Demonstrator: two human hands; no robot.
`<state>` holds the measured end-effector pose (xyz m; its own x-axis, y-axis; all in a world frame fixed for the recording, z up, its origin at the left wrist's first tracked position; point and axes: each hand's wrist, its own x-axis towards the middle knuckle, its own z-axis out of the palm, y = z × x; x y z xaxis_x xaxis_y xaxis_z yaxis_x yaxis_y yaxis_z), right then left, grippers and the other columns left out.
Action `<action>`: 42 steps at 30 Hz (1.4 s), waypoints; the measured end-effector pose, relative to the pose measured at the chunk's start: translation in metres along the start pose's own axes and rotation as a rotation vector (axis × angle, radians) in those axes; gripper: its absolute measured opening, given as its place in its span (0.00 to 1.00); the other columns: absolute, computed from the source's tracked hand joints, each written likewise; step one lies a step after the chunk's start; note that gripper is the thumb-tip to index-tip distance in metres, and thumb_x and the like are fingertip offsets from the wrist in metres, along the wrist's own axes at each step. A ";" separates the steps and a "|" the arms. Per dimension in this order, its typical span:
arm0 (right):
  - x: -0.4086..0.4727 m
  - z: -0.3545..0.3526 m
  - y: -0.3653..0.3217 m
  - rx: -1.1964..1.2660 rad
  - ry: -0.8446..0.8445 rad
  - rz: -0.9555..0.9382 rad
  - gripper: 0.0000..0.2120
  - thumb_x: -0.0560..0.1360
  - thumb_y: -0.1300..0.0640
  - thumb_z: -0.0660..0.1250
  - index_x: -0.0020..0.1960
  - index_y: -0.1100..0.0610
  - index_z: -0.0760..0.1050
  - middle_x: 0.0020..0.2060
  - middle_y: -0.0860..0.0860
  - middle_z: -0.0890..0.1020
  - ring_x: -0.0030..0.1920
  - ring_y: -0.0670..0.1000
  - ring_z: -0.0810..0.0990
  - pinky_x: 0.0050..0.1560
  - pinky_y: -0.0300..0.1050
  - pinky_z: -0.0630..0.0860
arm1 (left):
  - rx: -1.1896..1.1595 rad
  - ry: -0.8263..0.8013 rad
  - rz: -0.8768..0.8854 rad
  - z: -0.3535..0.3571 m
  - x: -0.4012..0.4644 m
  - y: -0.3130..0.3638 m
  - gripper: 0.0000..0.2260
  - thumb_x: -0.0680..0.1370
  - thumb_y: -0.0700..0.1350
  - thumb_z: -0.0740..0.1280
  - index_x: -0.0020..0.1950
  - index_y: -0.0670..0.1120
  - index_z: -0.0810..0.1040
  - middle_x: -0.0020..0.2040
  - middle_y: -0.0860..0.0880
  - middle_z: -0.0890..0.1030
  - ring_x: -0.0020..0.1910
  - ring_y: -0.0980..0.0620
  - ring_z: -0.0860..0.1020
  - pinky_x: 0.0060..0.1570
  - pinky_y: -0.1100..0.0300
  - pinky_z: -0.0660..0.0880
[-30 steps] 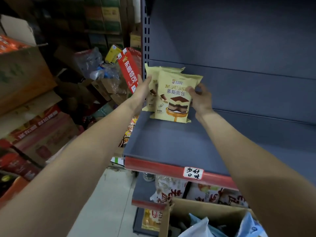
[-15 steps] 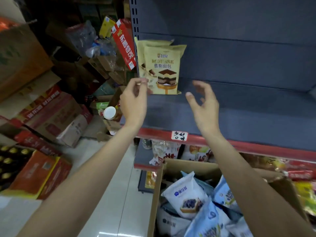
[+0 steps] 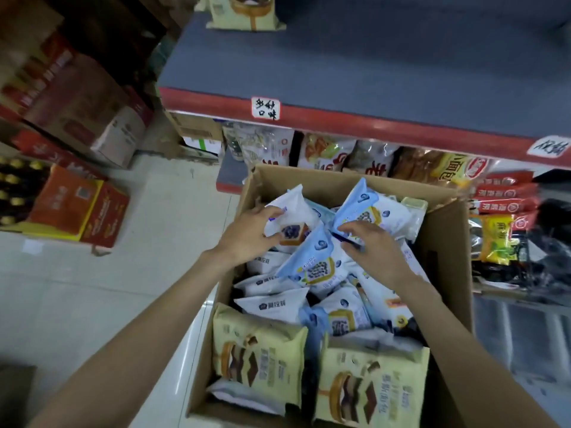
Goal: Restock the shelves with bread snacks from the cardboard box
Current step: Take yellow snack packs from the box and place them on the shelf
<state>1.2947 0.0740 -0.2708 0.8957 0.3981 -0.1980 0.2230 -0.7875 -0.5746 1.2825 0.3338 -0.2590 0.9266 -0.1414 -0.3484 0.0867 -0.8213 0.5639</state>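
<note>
The open cardboard box [image 3: 447,248] stands on the floor under the shelf, full of bread snack packets. My left hand [image 3: 247,234] grips a white packet with a blueberry bread picture [image 3: 293,208] at the box's far left. My right hand [image 3: 369,247] pinches the lower edge of a light blue packet [image 3: 370,208] at the far middle. Two yellow mousse bread packets [image 3: 259,350] [image 3: 367,387] lie at the near end of the box. On the grey shelf [image 3: 370,63] above, yellow mousse packets [image 3: 244,13] stand at the back left.
The shelf's red front edge [image 3: 355,122] carries handwritten labels [image 3: 265,108]. The lower shelf holds several snack bags [image 3: 324,152]. Stacked cartons [image 3: 77,97] and an orange box [image 3: 77,205] sit on the tiled floor [image 3: 139,273] at left.
Both hands let go of the yellow packets on the shelf, came down and reached into the box. The view tilted down from the shelf to the box.
</note>
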 end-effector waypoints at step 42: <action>-0.218 0.001 0.028 0.857 -0.031 0.845 0.16 0.71 0.55 0.73 0.57 0.51 0.74 0.52 0.49 0.82 0.52 0.51 0.81 0.49 0.55 0.81 | -0.243 0.023 -0.351 0.047 -0.138 0.005 0.22 0.75 0.57 0.69 0.65 0.50 0.71 0.55 0.52 0.79 0.56 0.49 0.77 0.54 0.55 0.72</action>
<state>1.1051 -0.0345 -0.2445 0.6236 -0.0726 -0.7783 -0.7682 -0.2414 -0.5930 1.1381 0.3235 -0.2436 0.8331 0.1384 -0.5355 0.4797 -0.6627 0.5751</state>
